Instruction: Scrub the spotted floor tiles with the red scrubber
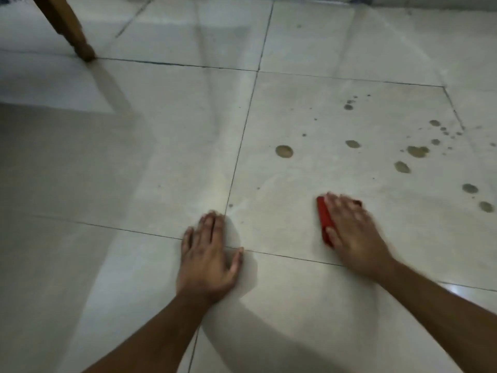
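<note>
A red scrubber [324,220] is pressed flat to a pale floor tile [309,117] under the right hand [352,232], whose fingers are spread over its top so that only its left edge and a far corner are seen, while the left hand [208,254] is laid open and empty on the floor, palm down across a grout line [236,168], well apart from the other and apparently used as a prop. Most of the work is judged to be left: a large round spot [284,151] lies ahead of the scrubber, untouched, and a scatter of brown spots [416,151] is spread across the far right of the same tile (some run on toward the picture's edge). The patch just around the scrubber looks nearly clean, with only a few faint specks. A wooden furniture leg [68,28] is seen at the upper left, clear of the spotted area
</note>
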